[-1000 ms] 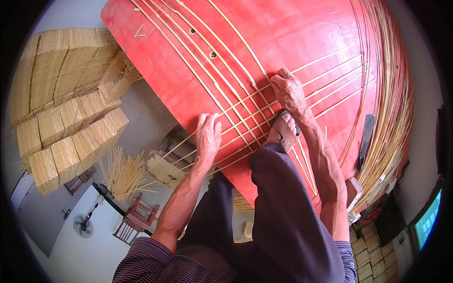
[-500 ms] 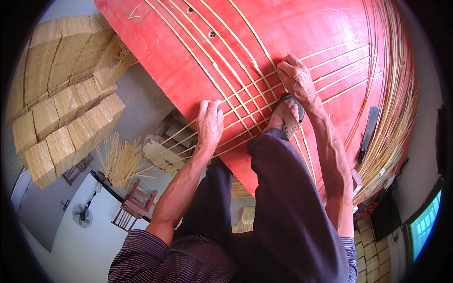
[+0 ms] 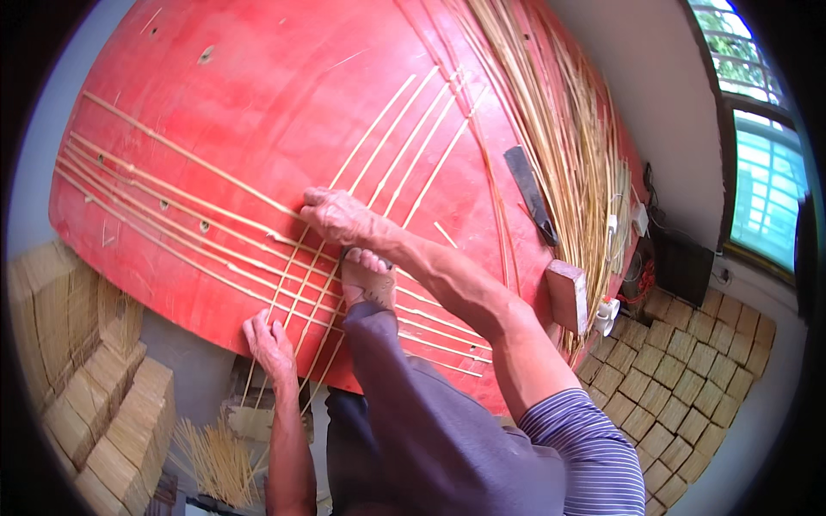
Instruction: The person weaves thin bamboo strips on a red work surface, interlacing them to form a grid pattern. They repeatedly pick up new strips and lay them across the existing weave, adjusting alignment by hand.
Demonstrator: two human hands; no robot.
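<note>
A large red curved board carries thin pale bamboo strips laid crosswise in an open lattice. My right hand is closed with its fingertips pinched on a strip at the upper part of the crossing. Just below it, my sandalled foot presses on the lattice, partly hiding the crossings. Toward the board's lower edge, my left hand rests with fingers bent but apart, touching strip ends that run over the edge.
Long loose strips line the board's right side, beside a dark flat blade and a wooden block. Stacked bamboo bundles stand at lower left, more bundles at lower right. A barred window is at far right.
The view has swung markedly, so the board looks rotated and the window shows more fully. My hands and foot appear further left in the picture, still on the same lattice.
</note>
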